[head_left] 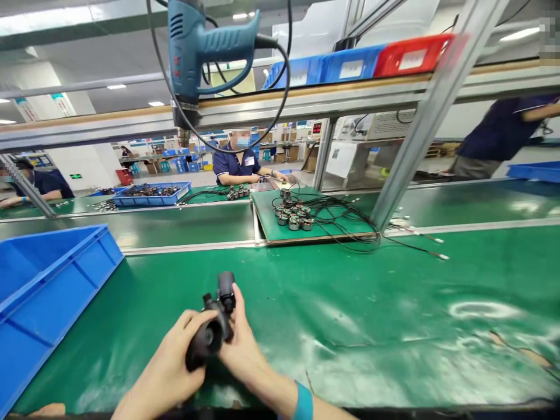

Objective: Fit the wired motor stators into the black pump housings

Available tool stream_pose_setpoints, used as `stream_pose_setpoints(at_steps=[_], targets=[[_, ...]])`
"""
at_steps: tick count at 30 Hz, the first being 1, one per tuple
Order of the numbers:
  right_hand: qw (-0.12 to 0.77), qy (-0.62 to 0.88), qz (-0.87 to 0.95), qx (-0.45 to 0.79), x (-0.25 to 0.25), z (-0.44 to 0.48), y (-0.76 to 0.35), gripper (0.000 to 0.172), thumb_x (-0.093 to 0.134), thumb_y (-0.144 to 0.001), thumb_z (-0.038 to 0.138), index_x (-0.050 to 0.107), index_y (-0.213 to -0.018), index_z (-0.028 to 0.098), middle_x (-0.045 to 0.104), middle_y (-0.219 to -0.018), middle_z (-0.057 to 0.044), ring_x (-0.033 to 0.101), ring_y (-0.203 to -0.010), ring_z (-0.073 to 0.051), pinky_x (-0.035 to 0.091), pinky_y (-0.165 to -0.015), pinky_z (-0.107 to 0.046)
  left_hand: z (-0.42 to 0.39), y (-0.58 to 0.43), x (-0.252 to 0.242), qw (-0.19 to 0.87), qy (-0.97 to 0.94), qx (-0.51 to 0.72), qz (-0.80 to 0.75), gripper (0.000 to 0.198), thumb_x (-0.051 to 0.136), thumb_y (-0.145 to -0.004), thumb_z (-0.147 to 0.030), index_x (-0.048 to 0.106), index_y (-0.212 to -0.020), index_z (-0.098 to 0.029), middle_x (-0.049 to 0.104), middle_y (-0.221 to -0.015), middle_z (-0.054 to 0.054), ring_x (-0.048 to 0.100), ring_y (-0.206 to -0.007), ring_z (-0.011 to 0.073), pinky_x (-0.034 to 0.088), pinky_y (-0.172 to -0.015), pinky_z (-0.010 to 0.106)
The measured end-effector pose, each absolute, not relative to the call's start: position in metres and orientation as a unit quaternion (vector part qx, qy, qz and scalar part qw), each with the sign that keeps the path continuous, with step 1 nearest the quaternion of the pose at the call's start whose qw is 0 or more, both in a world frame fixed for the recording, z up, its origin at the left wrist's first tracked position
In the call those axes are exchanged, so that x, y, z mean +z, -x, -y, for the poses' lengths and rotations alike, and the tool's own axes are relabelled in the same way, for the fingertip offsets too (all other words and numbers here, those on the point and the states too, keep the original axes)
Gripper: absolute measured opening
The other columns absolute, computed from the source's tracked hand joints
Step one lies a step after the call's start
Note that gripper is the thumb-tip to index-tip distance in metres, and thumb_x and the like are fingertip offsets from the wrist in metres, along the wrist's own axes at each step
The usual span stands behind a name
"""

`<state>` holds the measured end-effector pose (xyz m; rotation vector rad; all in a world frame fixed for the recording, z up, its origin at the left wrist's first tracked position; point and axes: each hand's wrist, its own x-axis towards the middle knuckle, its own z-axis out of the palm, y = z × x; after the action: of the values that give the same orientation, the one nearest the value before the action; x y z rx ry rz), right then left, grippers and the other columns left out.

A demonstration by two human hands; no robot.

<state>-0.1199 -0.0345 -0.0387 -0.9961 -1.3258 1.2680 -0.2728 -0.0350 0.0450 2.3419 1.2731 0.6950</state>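
Observation:
Both hands hold one black object (226,286), made of two round barrels joined by a narrower middle, much like a pair of binoculars. Around the nearer, wider barrel, whose hollow round end faces me, my left hand (177,356) is wrapped. My right hand (240,344), with a teal band at the wrist, grips the middle and the farther barrel from the right side. The object is tilted and raised above the green mat (350,303). My fingers hide part of its middle.
A large blue bin (52,291) stands left. Ahead, small round motor-like parts (294,219) with black wires lie on a green board (280,238). A blue heat gun (188,52) hangs above. A slanted metal post (420,128) rises at right. Co-workers (236,160) sit beyond.

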Motion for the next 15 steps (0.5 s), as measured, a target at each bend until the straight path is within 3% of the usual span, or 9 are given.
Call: stream_pose_setpoints(at_steps=[2, 6, 10, 12, 13, 15], targets=[[0.474, 0.442, 0.553, 0.524, -0.041, 0.02, 0.07, 0.11, 0.07, -0.092, 0.035, -0.015, -0.161, 0.027, 0.056, -0.141, -0.017, 0.066, -0.114, -0.028, 0.055, -0.097, -0.049, -0.005, 0.235, 0.041, 0.221, -0.883, 0.137, -0.391, 0.091, 0.05, -0.059, 0.004, 0.05, -0.143, -0.031, 0.063, -0.121, 0.004, 0.066, -0.109, 0.0205, 0.057, -0.098, 0.035], [0.38, 0.472, 0.617, 0.502, -0.04, 0.005, -0.021, 0.074, 0.072, -0.091, 0.035, 0.037, -0.154, 0.02, 0.058, -0.137, -0.015, 0.066, -0.111, -0.029, 0.057, -0.093, -0.051, -0.051, 0.185, 0.036, 0.218, -0.907, 0.035, -0.359, 0.092, 0.059, -0.061, 0.004, 0.046, -0.145, -0.029, 0.057, -0.136, 0.007, 0.063, -0.118, 0.0232, 0.054, -0.104, 0.039], [0.318, 0.475, 0.697, 0.432, -0.031, -0.002, -0.112, 0.059, 0.073, -0.091, 0.031, 0.05, -0.145, 0.019, 0.061, -0.137, -0.014, 0.066, -0.111, -0.027, 0.059, -0.089, -0.045, -0.071, 0.168, 0.025, 0.172, -0.899, 0.013, -0.402, 0.102, 0.084, -0.062, -0.011, 0.04, -0.153, -0.028, 0.045, -0.154, 0.016, 0.048, -0.14, 0.0371, 0.044, -0.114, 0.056], [0.297, 0.488, 0.729, 0.378, -0.028, -0.017, -0.159, 0.044, 0.072, -0.092, 0.029, 0.06, -0.134, 0.018, 0.067, -0.125, -0.011, 0.068, -0.105, -0.024, 0.06, -0.086, -0.042, -0.075, 0.166, 0.02, 0.147, -0.893, 0.02, -0.424, 0.104, 0.091, -0.064, -0.024, 0.039, -0.154, -0.027, 0.039, -0.158, 0.019, 0.038, -0.146, 0.0408, 0.039, -0.116, 0.061], [0.292, 0.502, 0.738, 0.344, -0.027, -0.03, -0.181, 0.036, 0.069, -0.095, 0.029, 0.063, -0.128, 0.017, 0.068, -0.118, -0.009, 0.068, -0.1, -0.022, 0.06, -0.084, -0.04, -0.076, 0.165, 0.018, 0.133, -0.89, 0.036, -0.435, 0.098, 0.09, -0.069, -0.031, 0.04, -0.153, -0.027, 0.04, -0.158, 0.019, 0.038, -0.146, 0.0405, 0.039, -0.116, 0.061], [0.295, 0.541, 0.744, 0.256, -0.026, -0.062, -0.222, 0.029, 0.062, -0.099, 0.029, 0.062, -0.124, 0.016, 0.067, -0.115, -0.008, 0.066, -0.099, -0.021, 0.058, -0.087, -0.042, -0.072, 0.157, 0.018, 0.083, -0.883, 0.12, -0.446, 0.07, 0.08, -0.083, -0.036, 0.049, -0.144, -0.024, 0.056, -0.141, 0.018, 0.055, -0.131, 0.0342, 0.05, -0.107, 0.053]])
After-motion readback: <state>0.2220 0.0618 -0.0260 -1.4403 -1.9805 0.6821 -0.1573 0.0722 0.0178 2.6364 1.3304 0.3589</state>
